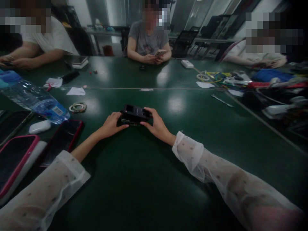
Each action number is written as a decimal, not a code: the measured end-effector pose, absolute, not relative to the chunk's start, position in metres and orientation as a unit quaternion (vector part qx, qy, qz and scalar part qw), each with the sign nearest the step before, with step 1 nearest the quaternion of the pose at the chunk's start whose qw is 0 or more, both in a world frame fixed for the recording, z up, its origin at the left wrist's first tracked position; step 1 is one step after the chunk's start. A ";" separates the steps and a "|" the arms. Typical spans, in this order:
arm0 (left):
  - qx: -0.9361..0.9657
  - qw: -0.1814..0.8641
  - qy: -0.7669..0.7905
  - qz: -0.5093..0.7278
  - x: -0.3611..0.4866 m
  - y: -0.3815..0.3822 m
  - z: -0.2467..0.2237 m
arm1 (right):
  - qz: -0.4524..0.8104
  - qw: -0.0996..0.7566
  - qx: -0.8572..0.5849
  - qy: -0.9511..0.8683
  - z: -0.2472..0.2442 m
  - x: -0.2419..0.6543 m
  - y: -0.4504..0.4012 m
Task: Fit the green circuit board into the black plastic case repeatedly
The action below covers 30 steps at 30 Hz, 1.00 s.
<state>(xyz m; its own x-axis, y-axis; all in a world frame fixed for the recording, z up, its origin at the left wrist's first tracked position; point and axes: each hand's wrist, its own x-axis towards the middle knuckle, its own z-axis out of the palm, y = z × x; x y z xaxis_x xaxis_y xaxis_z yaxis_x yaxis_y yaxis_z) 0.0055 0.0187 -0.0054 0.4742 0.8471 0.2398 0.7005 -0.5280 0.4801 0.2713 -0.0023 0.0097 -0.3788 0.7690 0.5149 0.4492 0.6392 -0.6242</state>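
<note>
Between my two hands sits a small black electronics case (136,112), held just above or on the dark green table (134,179); I cannot tell which. Its upper shell has a square opening and a row of small marks. The shell tilts over what looks like a circuit board (130,122) showing along the near edge. My left hand (111,125) grips the case's left end, thumb along the front. At the right end, my right hand (157,124) pinches it with the thumb below and fingers on top. The undersides of both grips are hidden.
To the left lie a water bottle (38,99), several phones, including a red-edged one (64,138), a white earbud case (39,127) and bracelets (77,107). A wrench (221,100) and tangled cables (216,77) are at right. Three people sit across the table.
</note>
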 end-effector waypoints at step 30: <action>0.840 0.189 0.464 0.208 0.007 0.013 0.004 | 0.109 0.452 -0.576 -0.673 -0.018 0.286 0.022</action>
<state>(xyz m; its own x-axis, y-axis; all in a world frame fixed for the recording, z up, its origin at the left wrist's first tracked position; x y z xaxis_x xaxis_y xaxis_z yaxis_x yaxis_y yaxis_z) 0.0068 0.0133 0.0044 0.4819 0.8588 0.1739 0.7013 -0.4970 0.5110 0.2858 0.0224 -0.0178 0.0712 0.8732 0.4820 0.6759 0.3131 -0.6671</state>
